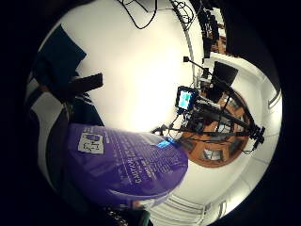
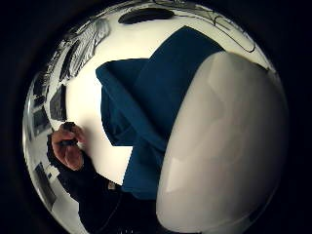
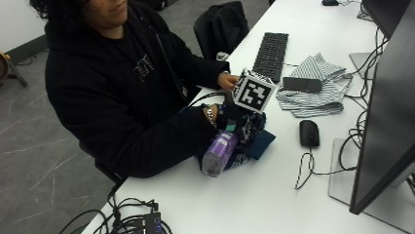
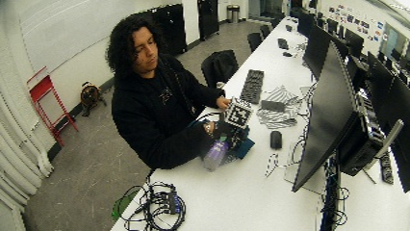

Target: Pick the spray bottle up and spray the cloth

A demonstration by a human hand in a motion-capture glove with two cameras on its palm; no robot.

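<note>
The grip (image 3: 228, 117) apparently grasps the purple spray bottle (image 3: 218, 152) over the blue cloth (image 3: 260, 141); mouse (image 3: 309, 132) and striped cloth (image 3: 317, 83) lie beyond, toward the monitor (image 3: 387, 112).

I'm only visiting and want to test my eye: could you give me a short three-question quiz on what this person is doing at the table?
1. True or false: the purple spray bottle stands alone on the table, untouched.
2. What lies under and beside the bottle? A) a blue cloth B) a keyboard C) a plate
3. Fill in: the black mouse lies on the table beside the ____.

Key:
1. False: the gloved right hand grips it, tilted.
2. A, the blue cloth.
3. Monitor.
</note>
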